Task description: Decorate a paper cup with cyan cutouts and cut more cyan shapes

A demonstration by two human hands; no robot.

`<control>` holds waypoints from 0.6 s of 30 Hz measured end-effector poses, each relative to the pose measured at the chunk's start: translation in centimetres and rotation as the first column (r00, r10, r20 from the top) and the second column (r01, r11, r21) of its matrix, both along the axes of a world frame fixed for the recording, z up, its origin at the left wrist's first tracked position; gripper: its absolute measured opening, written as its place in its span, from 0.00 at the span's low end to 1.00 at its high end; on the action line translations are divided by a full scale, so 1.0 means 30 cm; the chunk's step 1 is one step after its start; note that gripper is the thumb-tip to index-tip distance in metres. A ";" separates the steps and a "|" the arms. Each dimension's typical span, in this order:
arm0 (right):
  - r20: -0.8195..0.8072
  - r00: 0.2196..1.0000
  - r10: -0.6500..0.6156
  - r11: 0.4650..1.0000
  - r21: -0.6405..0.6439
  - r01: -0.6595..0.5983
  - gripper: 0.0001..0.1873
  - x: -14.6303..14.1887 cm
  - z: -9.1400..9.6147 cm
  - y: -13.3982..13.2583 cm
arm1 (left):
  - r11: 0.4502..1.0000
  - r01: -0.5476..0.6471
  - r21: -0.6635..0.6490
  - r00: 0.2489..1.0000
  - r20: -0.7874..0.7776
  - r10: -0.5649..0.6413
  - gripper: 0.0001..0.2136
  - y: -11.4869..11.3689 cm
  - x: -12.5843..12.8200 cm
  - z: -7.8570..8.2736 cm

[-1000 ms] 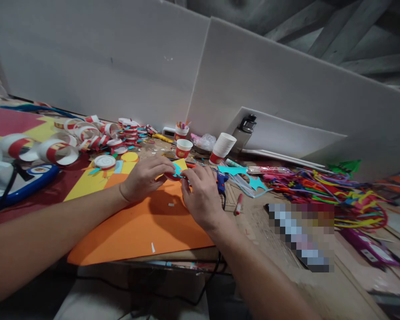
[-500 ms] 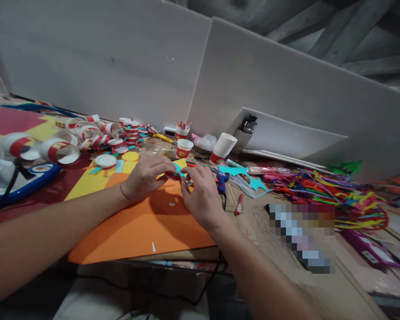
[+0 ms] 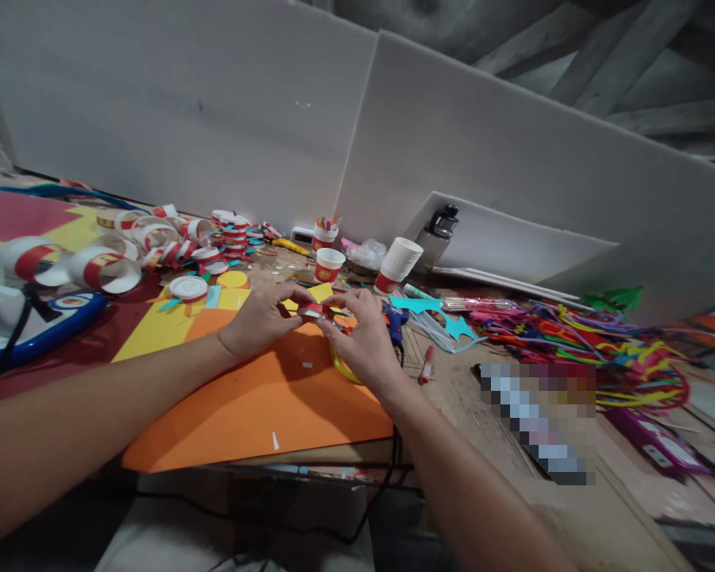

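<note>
A small red-and-white paper cup piece [image 3: 311, 311] is pinched between my two hands above the orange sheet [image 3: 244, 405]. My left hand [image 3: 265, 318] grips its left end with fingers and thumb. At the other end, the fingertips of my right hand [image 3: 363, 338] close on it. Below my right palm shows a yellow curved loop [image 3: 344, 368]; whether that hand holds it I cannot tell. Behind the hands lies a yellow paper [image 3: 320, 292]. A paper cup [image 3: 329, 267] stands just beyond.
Stacked paper cups [image 3: 399, 264] and a bottle [image 3: 438, 234] stand at the back. To the right lie a blue glue gun [image 3: 396, 316], a red marker [image 3: 427, 365] and colourful pipe cleaners [image 3: 620, 349]. Cut cup rings [image 3: 107, 266] and a cup base [image 3: 188, 287] are at left.
The cup piece has turned, so its red-and-white side faces me and the turquoise part no longer shows. My right fingers have shifted, and the yellow loop has come into view beneath them.
</note>
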State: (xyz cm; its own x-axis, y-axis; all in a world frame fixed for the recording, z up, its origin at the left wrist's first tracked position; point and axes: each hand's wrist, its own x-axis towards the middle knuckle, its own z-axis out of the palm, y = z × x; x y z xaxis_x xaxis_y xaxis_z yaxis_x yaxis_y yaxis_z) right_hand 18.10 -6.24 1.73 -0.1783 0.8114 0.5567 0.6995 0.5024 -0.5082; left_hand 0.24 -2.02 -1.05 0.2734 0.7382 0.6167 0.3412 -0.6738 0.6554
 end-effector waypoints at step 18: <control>-0.324 0.946 0.000 0.976 -0.206 -0.070 0.30 0.010 -0.019 0.033 | 0.762 0.358 -0.539 0.869 0.491 -0.061 0.18 0.002 0.039 0.006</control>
State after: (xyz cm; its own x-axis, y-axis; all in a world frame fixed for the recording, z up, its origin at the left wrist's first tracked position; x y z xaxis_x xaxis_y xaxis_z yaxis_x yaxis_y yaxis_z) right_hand 18.39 -5.24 1.15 -0.0496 0.9130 0.4050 0.4653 0.3799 -0.7995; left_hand 1.39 -1.95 -0.87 0.2912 0.9435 0.1581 -0.1690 -0.1119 0.9792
